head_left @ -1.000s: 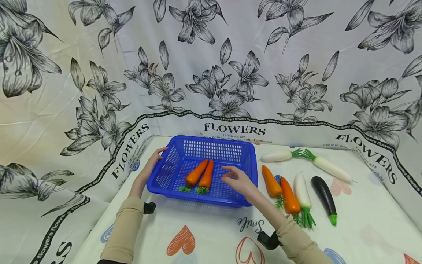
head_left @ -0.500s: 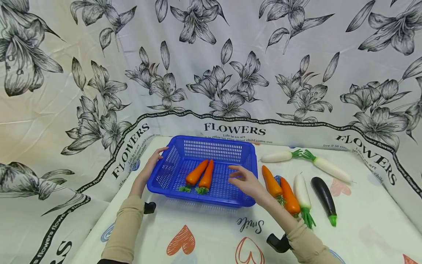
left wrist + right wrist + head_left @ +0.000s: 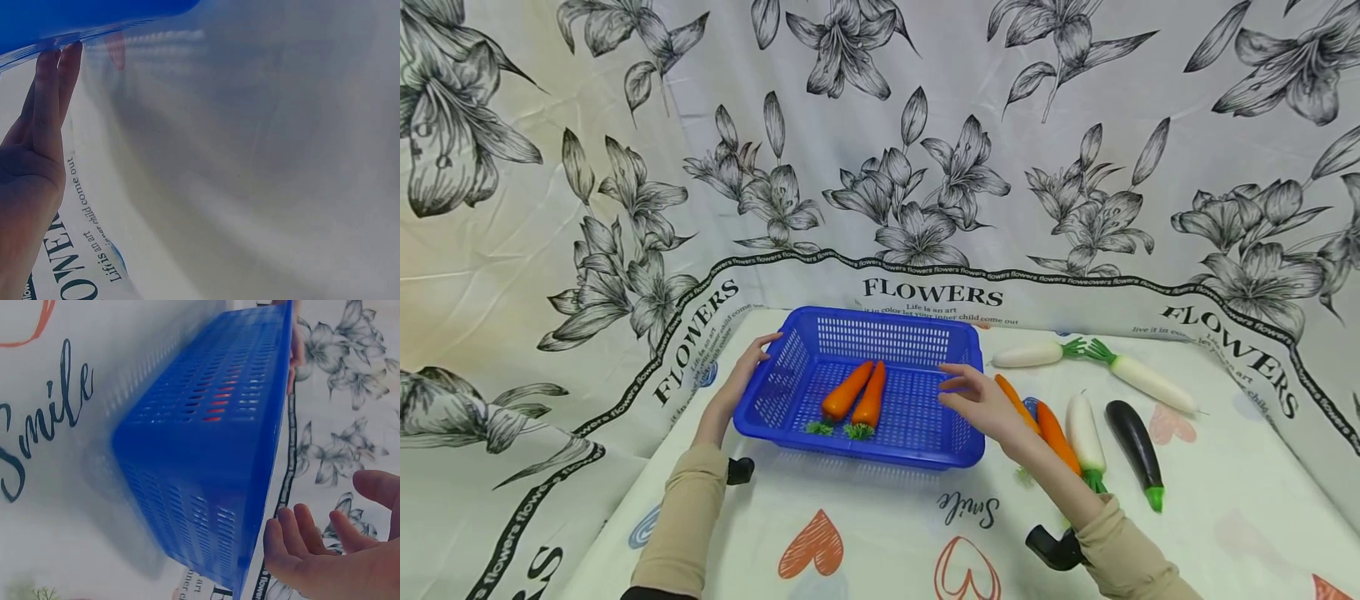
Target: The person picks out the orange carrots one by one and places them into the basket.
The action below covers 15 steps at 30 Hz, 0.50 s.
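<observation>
Two orange carrots (image 3: 847, 392) with green tops lie side by side in a blue plastic basket (image 3: 880, 454) with slotted walls. At the basket's left side, my left hand (image 3: 741, 383) touches the rim with its fingertips; in the left wrist view its fingers (image 3: 47, 100) are fairly straight and reach up to the rim's edge. My right hand (image 3: 981, 404) is over the basket's right rim, fingers loosely bent and holding nothing. In the right wrist view, that hand (image 3: 337, 556) is beside the basket wall (image 3: 194, 506), apart from it.
Right of the basket lie more carrots (image 3: 1054, 433), partly hidden by my right forearm. Beyond them are a white radish (image 3: 1086, 429) and a dark eggplant (image 3: 1135, 446). Two more white radishes (image 3: 1153, 383) lie farther back. A flower-printed curtain (image 3: 917, 192) stands behind the table.
My right hand has moved right, from over the inside of the basket to its right rim. My left hand, the basket and the carrots in it have stayed in place.
</observation>
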Available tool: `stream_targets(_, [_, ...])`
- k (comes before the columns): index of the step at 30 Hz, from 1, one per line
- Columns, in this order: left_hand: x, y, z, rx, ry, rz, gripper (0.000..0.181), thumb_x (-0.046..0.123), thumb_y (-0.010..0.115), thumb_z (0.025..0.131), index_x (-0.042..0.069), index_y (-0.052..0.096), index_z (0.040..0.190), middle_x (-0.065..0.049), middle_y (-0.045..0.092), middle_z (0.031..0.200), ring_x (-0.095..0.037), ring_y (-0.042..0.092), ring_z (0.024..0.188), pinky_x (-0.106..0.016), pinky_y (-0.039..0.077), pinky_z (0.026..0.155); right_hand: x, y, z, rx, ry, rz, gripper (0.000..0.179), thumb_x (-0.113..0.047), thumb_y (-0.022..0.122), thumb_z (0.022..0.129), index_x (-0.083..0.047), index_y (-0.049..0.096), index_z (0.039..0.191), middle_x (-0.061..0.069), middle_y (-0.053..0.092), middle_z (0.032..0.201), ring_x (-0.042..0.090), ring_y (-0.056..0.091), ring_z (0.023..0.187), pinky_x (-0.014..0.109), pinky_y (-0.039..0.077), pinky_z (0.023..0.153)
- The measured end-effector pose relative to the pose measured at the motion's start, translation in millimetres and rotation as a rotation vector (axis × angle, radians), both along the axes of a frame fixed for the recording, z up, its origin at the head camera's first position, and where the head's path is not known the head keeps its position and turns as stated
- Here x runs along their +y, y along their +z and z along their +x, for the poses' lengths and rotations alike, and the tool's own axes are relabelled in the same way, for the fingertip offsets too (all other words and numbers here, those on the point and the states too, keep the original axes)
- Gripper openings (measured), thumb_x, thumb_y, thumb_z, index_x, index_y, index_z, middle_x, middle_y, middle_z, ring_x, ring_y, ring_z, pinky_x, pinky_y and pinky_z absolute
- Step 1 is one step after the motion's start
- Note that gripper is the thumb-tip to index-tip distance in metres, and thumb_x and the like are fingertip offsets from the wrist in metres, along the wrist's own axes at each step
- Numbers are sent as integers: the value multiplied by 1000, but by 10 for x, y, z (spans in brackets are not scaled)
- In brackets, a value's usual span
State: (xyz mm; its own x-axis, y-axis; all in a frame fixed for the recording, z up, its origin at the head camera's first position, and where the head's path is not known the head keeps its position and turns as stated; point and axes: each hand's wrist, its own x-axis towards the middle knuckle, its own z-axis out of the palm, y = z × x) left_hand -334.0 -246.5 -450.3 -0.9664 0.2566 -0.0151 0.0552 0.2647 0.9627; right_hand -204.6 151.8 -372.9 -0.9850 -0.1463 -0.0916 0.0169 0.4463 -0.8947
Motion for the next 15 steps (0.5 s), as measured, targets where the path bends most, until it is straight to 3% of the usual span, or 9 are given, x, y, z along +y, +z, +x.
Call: stream_targets(15, [20, 8, 16, 26, 0, -27, 53, 20, 24, 96, 19, 27, 149, -14, 19, 155, -32, 31, 126, -32, 28, 93, 345, -21, 58, 39, -32, 28, 52, -22, 56, 94, -12, 41, 143, 20, 54, 131, 36, 52, 121, 50, 41, 99])
